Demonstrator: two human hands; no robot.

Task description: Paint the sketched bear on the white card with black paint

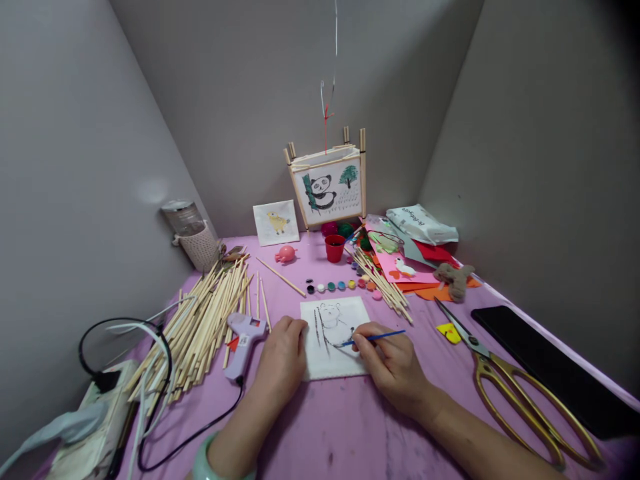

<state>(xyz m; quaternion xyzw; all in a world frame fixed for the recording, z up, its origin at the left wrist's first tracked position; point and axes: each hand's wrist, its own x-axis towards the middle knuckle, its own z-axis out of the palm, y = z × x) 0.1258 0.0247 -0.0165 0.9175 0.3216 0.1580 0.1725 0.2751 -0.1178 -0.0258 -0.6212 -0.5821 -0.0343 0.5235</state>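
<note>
A white sheet (315,363) with a dark line drawing of a panda-like animal and some upright stalks lies in front of me. My right hand (393,363) grips a blue paintbrush (385,335), its tip touching the drawing's lower right. My left hand (283,353) lies on the sheet's left edge with its fingers curled and the thumb along the border. Just beyond the sheet runs a row of small paint pots (341,286), the black one open at the left end. A red cup (335,249) stands behind them.
Left are a glue gun (245,340), many wooden sticks (205,327) and a power strip with cables (90,413). Gold-handled scissors (515,393) and a black phone (545,367) lie right. A panda-painted lantern (327,190) hangs behind, beside a chick picture (277,223).
</note>
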